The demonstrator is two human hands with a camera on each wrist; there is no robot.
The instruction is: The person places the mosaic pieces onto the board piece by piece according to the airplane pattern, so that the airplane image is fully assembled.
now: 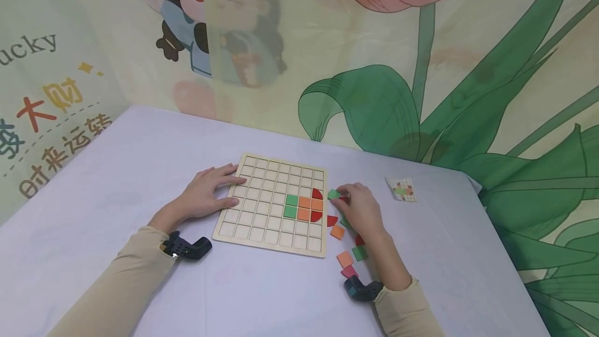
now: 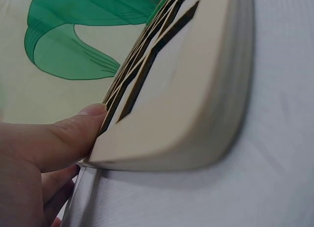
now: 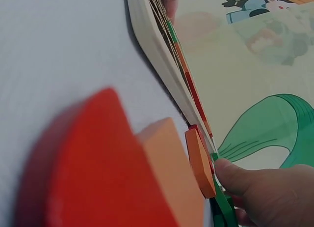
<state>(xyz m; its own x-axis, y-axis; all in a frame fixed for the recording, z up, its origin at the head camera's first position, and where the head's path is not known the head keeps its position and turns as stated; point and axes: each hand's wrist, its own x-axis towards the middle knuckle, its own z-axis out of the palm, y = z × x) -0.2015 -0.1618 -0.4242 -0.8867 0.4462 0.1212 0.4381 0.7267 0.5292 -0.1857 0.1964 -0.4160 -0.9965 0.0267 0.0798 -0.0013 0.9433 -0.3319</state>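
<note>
A wooden grid board (image 1: 255, 207) lies on the table, holding two green squares, several orange squares and two red quarter-round pieces toward its right side. My left hand (image 1: 206, 191) rests on the board's left edge, fingers extended. The left wrist view shows its thumb (image 2: 73, 138) against the board's rim. Just off the board's right edge, my right hand (image 1: 362, 209) pinches a green square tile (image 1: 334, 194) between thumb and fingertips. Beneath and beside that hand lie loose pieces, among them a red quarter-round (image 1: 331, 220) and an orange square (image 1: 337, 232); the hand partly covers some.
More loose pieces, including a green square (image 1: 360, 253) and a light orange square (image 1: 344, 259), trail toward the right wrist. A small printed pattern card (image 1: 403, 190) lies at the right on the white tablecloth (image 1: 271, 295). A printed curtain (image 1: 290, 103) hangs behind the table.
</note>
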